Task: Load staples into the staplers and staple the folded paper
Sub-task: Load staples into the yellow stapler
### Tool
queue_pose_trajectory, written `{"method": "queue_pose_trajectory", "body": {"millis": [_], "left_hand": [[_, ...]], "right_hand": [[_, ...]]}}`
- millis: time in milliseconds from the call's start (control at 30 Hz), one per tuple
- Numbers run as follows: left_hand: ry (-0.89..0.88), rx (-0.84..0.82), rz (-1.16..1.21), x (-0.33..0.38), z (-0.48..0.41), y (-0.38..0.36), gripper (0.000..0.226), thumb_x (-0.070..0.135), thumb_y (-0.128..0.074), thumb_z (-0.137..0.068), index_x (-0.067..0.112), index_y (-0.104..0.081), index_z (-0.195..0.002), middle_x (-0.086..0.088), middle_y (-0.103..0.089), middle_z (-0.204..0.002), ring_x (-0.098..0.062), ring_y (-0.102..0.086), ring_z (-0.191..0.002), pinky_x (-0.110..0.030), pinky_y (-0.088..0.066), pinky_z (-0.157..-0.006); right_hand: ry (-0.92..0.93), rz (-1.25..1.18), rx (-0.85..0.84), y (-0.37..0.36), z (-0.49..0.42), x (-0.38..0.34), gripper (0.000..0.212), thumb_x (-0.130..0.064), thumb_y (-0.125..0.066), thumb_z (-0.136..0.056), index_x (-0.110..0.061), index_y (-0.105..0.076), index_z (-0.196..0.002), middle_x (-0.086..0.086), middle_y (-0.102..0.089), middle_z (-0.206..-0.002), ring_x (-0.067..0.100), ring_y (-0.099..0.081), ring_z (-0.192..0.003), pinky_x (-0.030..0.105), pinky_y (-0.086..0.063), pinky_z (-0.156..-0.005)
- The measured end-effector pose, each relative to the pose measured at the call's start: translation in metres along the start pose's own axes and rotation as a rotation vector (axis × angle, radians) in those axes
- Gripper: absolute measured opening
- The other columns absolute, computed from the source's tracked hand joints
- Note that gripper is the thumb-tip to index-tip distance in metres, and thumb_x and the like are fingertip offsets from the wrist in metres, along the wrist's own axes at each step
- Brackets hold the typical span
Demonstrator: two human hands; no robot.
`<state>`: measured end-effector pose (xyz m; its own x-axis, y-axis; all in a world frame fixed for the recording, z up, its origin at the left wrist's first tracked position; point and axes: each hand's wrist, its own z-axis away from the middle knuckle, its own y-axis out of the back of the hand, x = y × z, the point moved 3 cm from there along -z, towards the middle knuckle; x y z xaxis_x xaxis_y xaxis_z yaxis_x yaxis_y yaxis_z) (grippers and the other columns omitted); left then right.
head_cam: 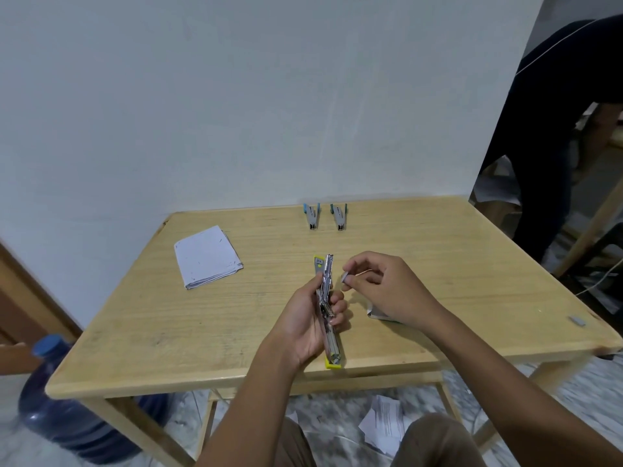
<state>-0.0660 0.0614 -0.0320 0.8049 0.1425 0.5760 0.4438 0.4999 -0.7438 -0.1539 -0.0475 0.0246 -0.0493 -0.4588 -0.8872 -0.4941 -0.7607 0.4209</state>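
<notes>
The left hand [305,326] grips a long yellow-and-chrome stapler [326,308], swung open, above the near edge of the wooden desk [438,264]. Just right, the right hand [381,284] pinches a small grey staple strip [344,277] between thumb and fingers [357,264].

No legible text, floor papers [384,426] printed (too blurred)

Folded paper [207,257] at table [438,264] left, stapler pair [312,218] at far edge, opened stapler [333,345] near front, staple strip [577,320] right.
</notes>
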Motion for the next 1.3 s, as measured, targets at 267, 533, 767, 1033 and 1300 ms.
{"method": "queue_pose_trajectory", "body": {"millis": [267, 533, 767, 1033, 1300], "left_hand": [[-0.013, -0.008, -0.01, 0.001, -0.001, 0.0, 0.039, 0.035, -0.046, -0.1, 0.006, -0.059, -0.078, -0.005, -0.04, -0.063, -0.013, -0.039, -0.048, -0.021, -0.029, -0.041], [-0.03, 0.003, -0.05, 0.002, 0.0, 0.001, 0.033, 0.035, -0.042, -0.102, 0.005, -0.052, -0.111, -0.003, -0.041, -0.061, -0.011, -0.041, -0.046, -0.021, -0.031, -0.042], [-0.037, 0.005, -0.049, 0.003, 0.002, -0.003, 0.037, 0.034, -0.039, -0.104, 0.004, -0.06, -0.095, -0.004, -0.053, -0.055, -0.011, -0.042, -0.041, -0.021, -0.033, -0.039], [-0.044, -0.019, -0.033, 0.003, 0.004, -0.005, 0.036, 0.033, -0.034, -0.106, 0.004, -0.055, -0.1, -0.008, -0.064, -0.065, -0.012, -0.05, -0.043, -0.021, -0.035, -0.04], [-0.039, 0.012, -0.023, 0.002, 0.0, -0.003, 0.036, 0.036, -0.036, -0.104, 0.007, -0.055, -0.094, -0.005, -0.056, -0.056, -0.012, -0.046, -0.04, -0.021, -0.032, -0.04]], "right_hand": [[0.102, 0.053, 0.084, -0.012, -0.002, -0.002, 0.013, -0.005, -0.074, -0.083, -0.017, -0.074, -0.086, -0.006, -0.076, -0.081, 0.002, -0.072, -0.077, 0.014, -0.054, -0.076], [0.252, 0.224, 0.187, -0.024, 0.001, 0.0, 0.019, -0.002, -0.076, -0.077, -0.02, -0.071, -0.078, -0.007, -0.067, -0.08, 0.002, -0.069, -0.062, 0.025, -0.058, -0.062], [0.301, 0.286, 0.266, -0.033, 0.0, 0.002, 0.015, -0.003, -0.078, -0.071, -0.017, -0.074, -0.075, -0.003, -0.066, -0.076, 0.016, -0.064, -0.068, 0.035, -0.055, -0.065], [0.278, 0.297, 0.304, -0.038, 0.0, 0.004, 0.017, -0.002, -0.079, -0.07, -0.018, -0.074, -0.072, -0.004, -0.067, -0.074, 0.004, -0.062, -0.065, 0.015, -0.05, -0.061], [0.09, 0.274, 0.159, -0.036, -0.005, 0.002, 0.008, -0.013, -0.08, -0.078, -0.02, -0.081, -0.08, -0.009, -0.073, -0.084, 0.003, -0.067, -0.076, 0.018, -0.053, -0.072]]}}
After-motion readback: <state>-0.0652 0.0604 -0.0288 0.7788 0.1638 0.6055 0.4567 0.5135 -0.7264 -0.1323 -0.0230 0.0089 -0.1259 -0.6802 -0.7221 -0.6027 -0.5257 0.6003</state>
